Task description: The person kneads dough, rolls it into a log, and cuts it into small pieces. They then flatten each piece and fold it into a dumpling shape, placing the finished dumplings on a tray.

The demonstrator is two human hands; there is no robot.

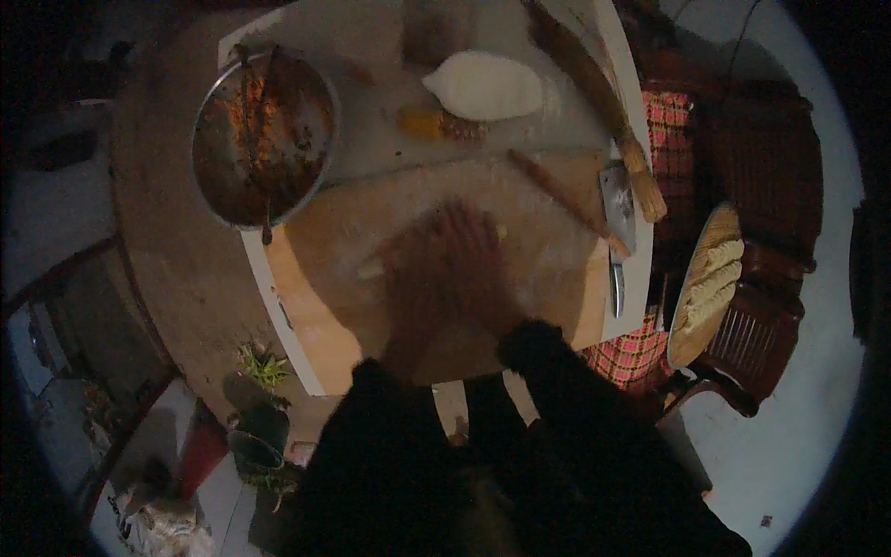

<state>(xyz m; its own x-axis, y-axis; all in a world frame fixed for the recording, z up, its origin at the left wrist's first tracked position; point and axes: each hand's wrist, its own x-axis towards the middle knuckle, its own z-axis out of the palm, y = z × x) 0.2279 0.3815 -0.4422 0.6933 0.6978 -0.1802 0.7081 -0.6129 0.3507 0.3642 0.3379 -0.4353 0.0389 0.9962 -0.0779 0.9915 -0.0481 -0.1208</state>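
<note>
Dim light and motion blur soften both of my hands, which lie side by side, palms down, over a wooden board (327, 278). My left hand (416, 289) covers most of a pale piece that looks like a dough strip (370, 269), whose end pokes out on the left. Beside it, fingers extended away from me, my right hand (473, 261) covers the strip's other side. A small pale bit shows just past its fingers. The middle of the strip is hidden under the hands. A thin wooden rolling pin (557, 195) lies slanted on the board's right side.
Left stands a large metal bowl (324, 174) with orange-brown contents and utensils. Behind the board lie a white bag-like item (487, 85) and a yellow item (420, 123). A cleaver (617, 209) and thick wooden stick (592, 76) lie right. Beyond, a board (686, 320) holds several twisted dough pieces.
</note>
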